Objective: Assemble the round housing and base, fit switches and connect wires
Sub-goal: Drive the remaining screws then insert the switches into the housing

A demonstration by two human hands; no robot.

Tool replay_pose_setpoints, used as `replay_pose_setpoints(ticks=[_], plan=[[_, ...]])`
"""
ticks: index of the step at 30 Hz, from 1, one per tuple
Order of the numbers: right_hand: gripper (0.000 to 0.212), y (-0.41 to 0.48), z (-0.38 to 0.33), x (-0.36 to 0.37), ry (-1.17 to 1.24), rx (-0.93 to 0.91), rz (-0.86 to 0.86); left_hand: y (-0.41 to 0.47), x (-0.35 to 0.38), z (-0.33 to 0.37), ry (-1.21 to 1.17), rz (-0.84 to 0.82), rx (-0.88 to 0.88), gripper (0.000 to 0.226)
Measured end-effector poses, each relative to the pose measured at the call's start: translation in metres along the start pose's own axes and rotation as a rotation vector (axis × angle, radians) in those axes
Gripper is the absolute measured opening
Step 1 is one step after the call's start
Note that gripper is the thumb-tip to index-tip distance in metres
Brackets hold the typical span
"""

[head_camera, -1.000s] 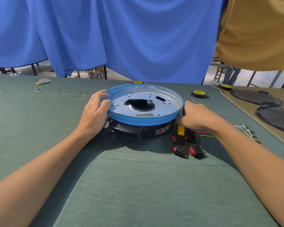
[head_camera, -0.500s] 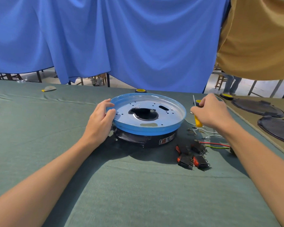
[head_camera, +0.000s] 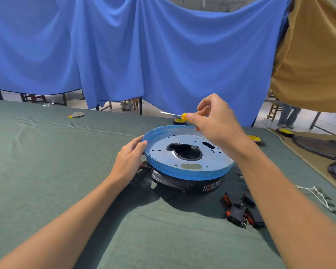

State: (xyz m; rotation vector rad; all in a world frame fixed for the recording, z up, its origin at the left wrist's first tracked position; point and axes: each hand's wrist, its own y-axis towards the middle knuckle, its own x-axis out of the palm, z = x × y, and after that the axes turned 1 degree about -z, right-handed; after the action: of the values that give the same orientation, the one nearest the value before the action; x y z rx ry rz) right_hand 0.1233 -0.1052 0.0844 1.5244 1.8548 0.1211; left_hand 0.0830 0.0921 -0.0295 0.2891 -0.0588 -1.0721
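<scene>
Gripping the round housing (head_camera: 188, 174) by its left rim is my left hand (head_camera: 129, 158); above it my right hand (head_camera: 217, 121) pinches a yellow screwdriver (head_camera: 184, 116). Switches (head_camera: 239, 208) lie right of it.

Open cloth (head_camera: 47, 162) left of housing (head_camera: 182, 173), switches (head_camera: 239, 212) right

Setting: assembly workshop, bench-work hall. Evidence: long table (head_camera: 47, 162) under green felt cloth. Blue curtain (head_camera: 124, 51) hung behind its far edge as a partition, with a tan curtain (head_camera: 314, 65) at the far right corner. Loose switches (head_camera: 237, 212) and wires (head_camera: 318, 195) on its near right part. Dark round parts (head_camera: 318, 146) laid out just past its right edge. Wooden stool (head_camera: 273, 111) and pale bare floor (head_camera: 303, 123) beyond the far edge.
</scene>
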Motion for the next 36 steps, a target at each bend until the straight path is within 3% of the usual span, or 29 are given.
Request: replay_pose_setpoints(ticks=[6,11,17,30,36], plan=[[0.035,0.019,-0.022,0.034,0.171,-0.022,0.063,0.005,-0.002,-0.001,-0.043,-0.014,-0.039,0.029],[0.021,0.023,-0.016,0.058,0.044,-0.207,0.046,0.012,-0.003,-0.005,-0.052,-0.01,-0.032,0.025],[0.025,0.02,-0.004,0.072,-0.029,-0.309,-0.057,0.018,-0.004,-0.007,-0.053,-0.021,-0.009,0.031],[0.027,0.019,0.003,0.078,-0.032,-0.321,-0.07,0.015,-0.004,-0.009,-0.007,-0.039,0.013,0.031],[0.026,0.017,0.003,0.076,0.018,-0.284,-0.066,0.012,-0.004,-0.005,0.012,-0.053,0.043,0.044]])
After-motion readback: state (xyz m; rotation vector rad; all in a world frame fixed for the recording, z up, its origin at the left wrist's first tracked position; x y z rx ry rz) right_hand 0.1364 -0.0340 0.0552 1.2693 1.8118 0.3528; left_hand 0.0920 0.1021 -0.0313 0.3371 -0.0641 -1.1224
